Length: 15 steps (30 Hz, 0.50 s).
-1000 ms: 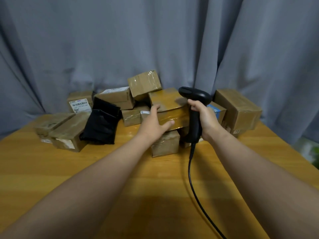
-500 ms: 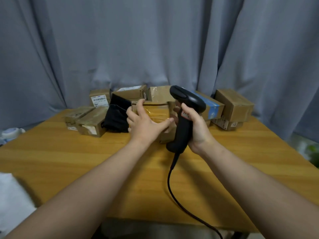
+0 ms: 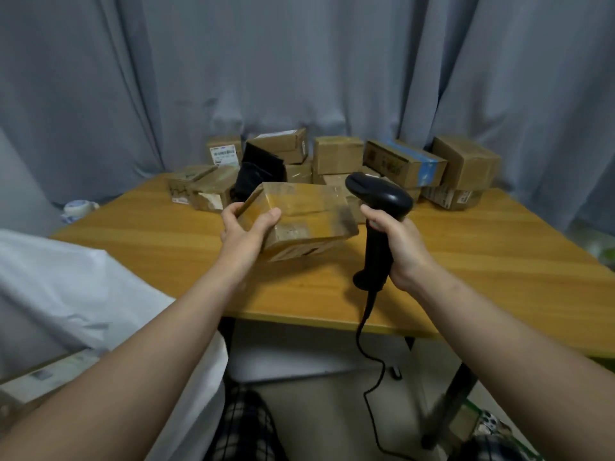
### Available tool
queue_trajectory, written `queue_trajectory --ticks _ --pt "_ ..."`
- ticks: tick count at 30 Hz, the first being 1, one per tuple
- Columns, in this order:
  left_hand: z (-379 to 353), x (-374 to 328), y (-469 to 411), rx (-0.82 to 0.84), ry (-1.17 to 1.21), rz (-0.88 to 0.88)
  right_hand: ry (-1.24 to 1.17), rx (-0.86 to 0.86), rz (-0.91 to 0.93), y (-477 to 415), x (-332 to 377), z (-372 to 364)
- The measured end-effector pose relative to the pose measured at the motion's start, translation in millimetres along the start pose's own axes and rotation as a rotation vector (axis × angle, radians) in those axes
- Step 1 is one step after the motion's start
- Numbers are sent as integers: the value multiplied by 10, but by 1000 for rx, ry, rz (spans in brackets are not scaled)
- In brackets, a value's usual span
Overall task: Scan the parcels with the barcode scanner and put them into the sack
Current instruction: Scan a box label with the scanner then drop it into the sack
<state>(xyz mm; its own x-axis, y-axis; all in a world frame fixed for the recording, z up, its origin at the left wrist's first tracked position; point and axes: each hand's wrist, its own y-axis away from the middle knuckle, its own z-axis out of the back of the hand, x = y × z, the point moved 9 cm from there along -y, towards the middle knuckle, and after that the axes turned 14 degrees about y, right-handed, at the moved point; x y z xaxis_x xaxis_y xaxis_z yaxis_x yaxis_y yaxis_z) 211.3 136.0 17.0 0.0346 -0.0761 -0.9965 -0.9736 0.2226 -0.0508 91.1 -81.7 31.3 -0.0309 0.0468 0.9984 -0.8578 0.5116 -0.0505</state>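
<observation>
My left hand point(image 3: 244, 229) grips the near left end of a taped brown cardboard parcel point(image 3: 306, 217) and holds it tilted above the wooden table point(image 3: 482, 261). My right hand point(image 3: 397, 242) is closed around the handle of a black barcode scanner point(image 3: 377, 207), held upright just right of the parcel, its head over the parcel's right end. The scanner's cable point(image 3: 369, 361) hangs down past the table's front edge. A white sack point(image 3: 76, 294) lies at the lower left, with a labelled parcel point(image 3: 43, 377) showing in it.
Several more cardboard parcels point(image 3: 404, 163) and a black soft packet point(image 3: 258, 171) are piled at the back of the table against a grey curtain point(image 3: 299, 61). A roll of tape point(image 3: 78, 207) sits left of the table. My checked trousers point(image 3: 246, 427) are below.
My left hand has lifted the parcel off the pile and drawn it toward me. The view has pulled back and dropped, so the sack and the table's front edge now show.
</observation>
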Motion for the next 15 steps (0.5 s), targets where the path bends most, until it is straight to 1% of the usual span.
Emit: queue_trajectory --ticks 2,5,6,7,9,11,13,15 --pt "71 191 84 22 46 79 -14 18 -30 122 -167 -46" --pt "50 484 220 48 192 319 -36 54 -69 260 -342 -118" --pt "37 542 266 59 196 382 -52 63 -75 294 -367 -139" --pt "39 577 280 64 187 409 -64 69 -73 312 -378 -154" --pt "107 611 184 55 127 362 -63 65 -60 330 -365 -168" --pt "173 532 89 25 56 263 -59 52 -59 333 -342 -162" --pt "179 334 68 27 58 156 -64 30 -83 308 -335 -142" --pt "144 120 73 71 76 47 -81 -3 -126 262 -353 -105"
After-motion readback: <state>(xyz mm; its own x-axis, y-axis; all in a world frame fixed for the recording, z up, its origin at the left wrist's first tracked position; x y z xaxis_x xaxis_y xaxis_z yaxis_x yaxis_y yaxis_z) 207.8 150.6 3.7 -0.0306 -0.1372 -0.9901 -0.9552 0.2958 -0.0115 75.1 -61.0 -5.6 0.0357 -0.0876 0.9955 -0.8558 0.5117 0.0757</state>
